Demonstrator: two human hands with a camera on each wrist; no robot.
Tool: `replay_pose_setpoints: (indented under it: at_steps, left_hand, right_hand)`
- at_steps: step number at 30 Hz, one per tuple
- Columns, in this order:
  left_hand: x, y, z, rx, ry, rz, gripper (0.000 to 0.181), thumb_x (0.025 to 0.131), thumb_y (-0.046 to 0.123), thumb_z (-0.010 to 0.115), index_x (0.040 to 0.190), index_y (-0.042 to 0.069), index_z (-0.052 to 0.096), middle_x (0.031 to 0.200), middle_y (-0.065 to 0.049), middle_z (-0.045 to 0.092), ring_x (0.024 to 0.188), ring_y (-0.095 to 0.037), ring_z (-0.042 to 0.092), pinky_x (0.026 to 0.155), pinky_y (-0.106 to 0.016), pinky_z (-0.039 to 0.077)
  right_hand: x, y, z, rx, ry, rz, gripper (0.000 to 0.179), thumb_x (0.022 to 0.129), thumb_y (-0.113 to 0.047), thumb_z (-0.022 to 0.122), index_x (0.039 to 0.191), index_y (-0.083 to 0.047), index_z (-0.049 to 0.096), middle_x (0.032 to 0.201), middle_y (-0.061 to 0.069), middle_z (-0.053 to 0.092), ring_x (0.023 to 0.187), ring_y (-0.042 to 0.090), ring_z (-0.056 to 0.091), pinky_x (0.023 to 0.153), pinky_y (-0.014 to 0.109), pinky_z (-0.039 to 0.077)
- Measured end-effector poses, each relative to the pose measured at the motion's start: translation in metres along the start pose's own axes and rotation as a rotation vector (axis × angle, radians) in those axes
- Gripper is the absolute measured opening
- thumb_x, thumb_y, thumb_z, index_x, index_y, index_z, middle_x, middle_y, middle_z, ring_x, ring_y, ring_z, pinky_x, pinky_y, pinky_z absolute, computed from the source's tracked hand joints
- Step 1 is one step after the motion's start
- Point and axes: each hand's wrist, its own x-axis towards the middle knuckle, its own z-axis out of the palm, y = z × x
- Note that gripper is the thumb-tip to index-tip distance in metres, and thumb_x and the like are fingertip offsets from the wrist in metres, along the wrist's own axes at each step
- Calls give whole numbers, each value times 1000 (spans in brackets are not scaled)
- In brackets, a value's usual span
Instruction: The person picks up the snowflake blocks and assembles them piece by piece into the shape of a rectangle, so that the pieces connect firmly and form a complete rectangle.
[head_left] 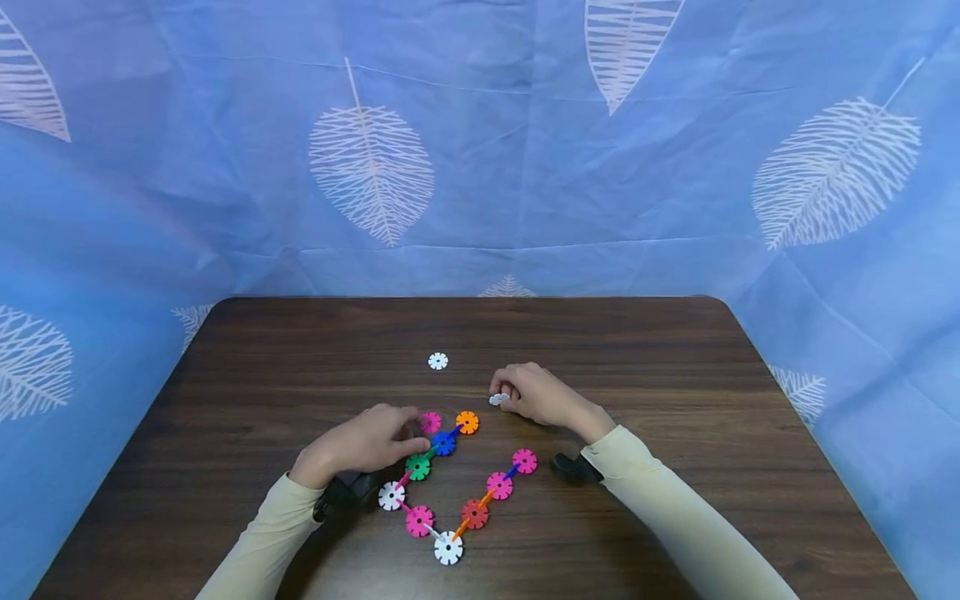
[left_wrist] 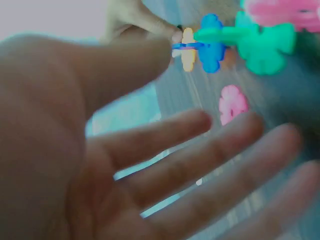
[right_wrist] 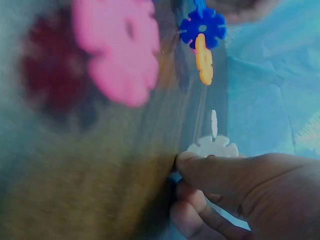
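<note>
My right hand (head_left: 546,396) pinches a white notched snowflake disc (head_left: 499,400) between thumb and fingers; the right wrist view shows that white disc (right_wrist: 215,146) close up. My left hand (head_left: 375,439) hovers by the upper left of a V-shaped chain of linked discs, fingers spread and holding nothing in the left wrist view. Beside its fingertips are a green disc (head_left: 417,467), a blue disc (head_left: 444,442) and a separate pink disc (head_left: 431,422). An orange disc (head_left: 467,422) ends this arm of the chain. Several edge-on discs join the flat ones.
A loose white disc (head_left: 438,361) lies farther back on the brown wooden table (head_left: 300,333). The chain's bottom is a white disc (head_left: 448,548); its right arm runs through a red disc (head_left: 475,514) to a pink disc (head_left: 525,461). A blue leaf-print cloth (head_left: 480,167) hangs behind.
</note>
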Motion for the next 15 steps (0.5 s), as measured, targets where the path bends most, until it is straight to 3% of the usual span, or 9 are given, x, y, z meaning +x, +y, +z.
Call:
replay_pose_setpoints:
  at_steps: [5,10,15]
  left_hand:
    - [16,11,-2,-1,66,49,29,98,22,70,119,2,69,98,-2,73,81,-10,64,76,-33,58]
    - [33,24,4,-4,51,67,39,95,24,74,126,2,66,106,-7,74,93,-17,68,85,-39,58]
    - [41,29,9,20,33,74,40,94,16,76,128,-1,63,106,-9,73,94,-19,67,86,-41,57]
  right_hand:
    - [-15,-3,2,93,32,54,5,96,-11,72,101,-10,71,83,-5,64,67,7,51,62,23,46]
    - [-25,-10,3,170,68,117,12,92,-12,77,100,-12,69,83,-6,66,71,7,57,65,23,50]
    - [-30,-15,5,230,86,140,16,91,-13,78,96,-13,63,83,-5,66,71,9,58,65,24,50]
